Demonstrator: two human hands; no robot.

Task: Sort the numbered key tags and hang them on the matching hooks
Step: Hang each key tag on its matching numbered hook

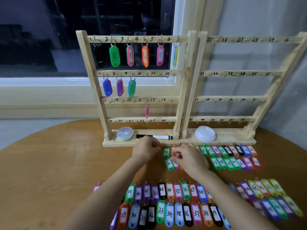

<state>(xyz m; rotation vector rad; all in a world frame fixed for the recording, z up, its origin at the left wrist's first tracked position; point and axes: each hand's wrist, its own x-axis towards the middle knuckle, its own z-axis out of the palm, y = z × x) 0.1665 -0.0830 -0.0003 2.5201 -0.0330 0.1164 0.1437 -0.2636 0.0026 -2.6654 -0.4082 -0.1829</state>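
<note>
At the rack's foot, left hand (pixel 146 151): fingers curled; what they hold, if anything, is unclear (blurred).
Right hand (pixel 188 159): fingers curled, pinching an orange key tag (pixel 173 149) beside a green tag marked 10 (pixel 166 152).
Rack (pixel 132 72): tags hang on its upper hooks.
Hidden: tags under the right hand; far-right numbers are blurred.

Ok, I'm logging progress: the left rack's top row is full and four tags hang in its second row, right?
Not quite. The head view shows three tags in the second row, not four: a blue tag, a purple tag and a green tag. The left rack has a full top row.
</note>
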